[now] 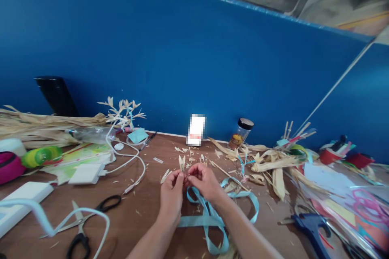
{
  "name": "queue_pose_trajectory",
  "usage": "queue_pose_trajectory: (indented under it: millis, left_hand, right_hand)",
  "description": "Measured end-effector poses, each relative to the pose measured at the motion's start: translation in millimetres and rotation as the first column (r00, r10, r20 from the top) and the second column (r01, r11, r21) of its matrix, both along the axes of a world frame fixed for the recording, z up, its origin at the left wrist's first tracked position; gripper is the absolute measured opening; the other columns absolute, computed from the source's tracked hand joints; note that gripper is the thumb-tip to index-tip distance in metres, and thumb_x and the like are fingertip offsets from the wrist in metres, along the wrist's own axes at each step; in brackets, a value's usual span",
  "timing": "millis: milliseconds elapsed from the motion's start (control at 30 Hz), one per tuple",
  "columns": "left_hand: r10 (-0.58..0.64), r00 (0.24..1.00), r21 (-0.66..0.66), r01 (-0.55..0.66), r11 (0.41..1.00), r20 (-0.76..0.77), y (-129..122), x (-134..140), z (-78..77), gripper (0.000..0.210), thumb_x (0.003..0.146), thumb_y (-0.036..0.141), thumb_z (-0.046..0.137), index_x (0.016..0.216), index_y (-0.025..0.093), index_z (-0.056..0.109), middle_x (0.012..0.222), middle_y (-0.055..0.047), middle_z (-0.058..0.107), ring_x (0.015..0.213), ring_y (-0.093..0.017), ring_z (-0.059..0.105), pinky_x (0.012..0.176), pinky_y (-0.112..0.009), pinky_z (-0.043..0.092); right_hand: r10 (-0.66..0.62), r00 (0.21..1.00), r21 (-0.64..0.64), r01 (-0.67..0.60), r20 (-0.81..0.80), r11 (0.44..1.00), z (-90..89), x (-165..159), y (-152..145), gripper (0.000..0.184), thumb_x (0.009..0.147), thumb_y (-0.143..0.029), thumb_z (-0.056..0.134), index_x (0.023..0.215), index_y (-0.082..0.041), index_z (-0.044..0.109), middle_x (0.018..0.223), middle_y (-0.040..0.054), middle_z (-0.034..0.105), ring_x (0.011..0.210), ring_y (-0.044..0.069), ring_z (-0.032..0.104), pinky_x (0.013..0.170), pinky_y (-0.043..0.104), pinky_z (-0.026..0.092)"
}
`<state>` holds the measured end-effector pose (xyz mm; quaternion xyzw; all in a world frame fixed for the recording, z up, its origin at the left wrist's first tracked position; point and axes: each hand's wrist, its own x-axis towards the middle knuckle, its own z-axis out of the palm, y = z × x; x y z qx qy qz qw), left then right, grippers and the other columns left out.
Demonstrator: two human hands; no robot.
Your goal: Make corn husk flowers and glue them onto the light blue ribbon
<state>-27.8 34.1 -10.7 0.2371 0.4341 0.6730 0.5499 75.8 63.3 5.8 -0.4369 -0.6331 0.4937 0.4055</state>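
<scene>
My left hand (172, 191) is closed in a pinch around the base of a small corn husk flower (182, 162), whose pale petals point up. Close beside it, my right hand (206, 182) has thumb and forefinger pressed together near the flower's base; whatever they pinch is too small to make out. A light blue ribbon (217, 221) lies in loose loops beneath and between my forearms. Scraps of dried husk (165, 175) are scattered around both hands on the brown table (133, 226).
Open black-handled scissors (80, 222), white cables and a power strip (26, 202) lie at left. A bunch of husk flowers (123, 113) stands behind them. A black-lidded jar (240, 132) leans near the blue partition (182, 48). Husks (278, 164) and a blue glue gun (313, 226) lie at right.
</scene>
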Motion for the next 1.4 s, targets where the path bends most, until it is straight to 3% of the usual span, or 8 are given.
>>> queue_pose_trajectory:
  millis: [100,267,433,567,733,900,1200,1400]
  left_hand:
    - [-0.015,1.000,-0.011,0.015,1.000,0.000,-0.1,1.3,-1.3,0.023,0.063,0.031,0.066,0.078,0.014,0.061,0.067,0.000,0.063,0.060,-0.013,0.059,0.062,-0.027,0.048]
    - [-0.027,1.000,-0.053,0.027,0.998,0.013,-1.5,4.0,-3.9,0.020,0.064,0.028,0.066,0.078,0.015,0.061,0.069,-0.002,0.063,0.063,-0.015,0.061,0.063,-0.029,0.050]
    - [-0.020,0.998,-0.106,0.014,0.994,-0.057,-4.2,4.0,-3.3,0.029,0.063,0.032,0.067,0.083,0.014,0.060,0.065,0.000,0.060,0.058,-0.011,0.058,0.054,-0.023,0.049]
    - [-0.040,0.991,-0.160,0.019,0.987,-0.129,-6.3,4.7,-0.9,0.027,0.062,0.034,0.066,0.082,0.015,0.061,0.074,-0.002,0.062,0.057,-0.011,0.056,0.046,-0.020,0.045]
    - [-0.083,0.984,-0.178,0.055,0.983,-0.159,-8.0,6.2,2.2,0.028,0.064,0.037,0.064,0.082,0.016,0.060,0.077,-0.002,0.064,0.053,-0.008,0.055,0.045,-0.018,0.044]
    - [-0.104,0.986,-0.189,0.078,0.979,-0.132,-8.3,6.5,-0.8,0.031,0.063,0.037,0.065,0.085,0.016,0.060,0.073,0.000,0.063,0.055,-0.009,0.057,0.049,-0.019,0.046]
    - [-0.107,0.994,-0.156,0.101,0.983,-0.031,-7.6,6.1,-2.5,0.030,0.064,0.032,0.067,0.086,0.014,0.060,0.068,0.000,0.063,0.059,-0.008,0.057,0.059,-0.019,0.048]
    - [-0.071,0.997,-0.127,0.070,0.989,-0.003,-5.1,6.1,-4.2,0.030,0.061,0.031,0.069,0.085,0.014,0.062,0.071,-0.001,0.065,0.061,-0.010,0.059,0.062,-0.022,0.049]
  right_hand:
    - [0.004,0.993,-0.070,-0.012,-0.114,0.997,-3.9,3.6,-2.5,0.013,0.065,-0.018,0.061,0.078,-0.017,0.056,0.067,-0.0017,0.061,0.062,0.012,0.058,0.058,0.023,0.046]
    - [-0.036,0.996,-0.076,0.030,-0.080,0.997,-9.1,10.8,-2.9,0.012,0.066,-0.026,0.063,0.069,-0.016,0.058,0.054,-0.0048,0.054,0.046,0.008,0.047,0.044,0.018,0.038]
    - [-0.162,0.968,-0.139,0.137,-0.190,0.981,-13.4,13.7,-3.3,0.016,0.070,-0.032,0.061,0.074,-0.017,0.055,0.058,-0.0039,0.055,0.050,0.009,0.051,0.048,0.020,0.043]
    - [-0.256,0.934,-0.074,0.246,-0.249,0.967,-13.2,14.6,-3.6,0.019,0.071,-0.034,0.061,0.078,-0.018,0.054,0.066,-0.0014,0.059,0.056,0.012,0.055,0.054,0.023,0.046]
    - [-0.256,0.950,0.097,0.276,-0.178,0.956,-8.1,13.7,-7.1,0.013,0.072,-0.027,0.060,0.079,-0.017,0.054,0.073,0.0021,0.062,0.068,0.015,0.059,0.065,0.025,0.046]
    - [-0.319,0.928,0.102,0.342,-0.192,0.934,-7.1,9.8,-9.3,0.010,0.075,-0.026,0.057,0.079,-0.018,0.053,0.069,-0.0004,0.060,0.064,0.013,0.057,0.061,0.023,0.045]
    - [-0.240,0.930,-0.023,0.243,-0.278,0.970,-14.8,4.9,-10.5,0.021,0.069,-0.022,0.063,0.087,-0.018,0.053,0.078,0.0011,0.064,0.072,0.014,0.061,0.069,0.026,0.048]
    - [-0.257,0.910,-0.242,0.183,-0.325,0.953,-19.9,5.5,-9.9,0.033,0.065,-0.025,0.068,0.093,-0.018,0.053,0.067,-0.0023,0.062,0.058,0.011,0.059,0.054,0.021,0.044]
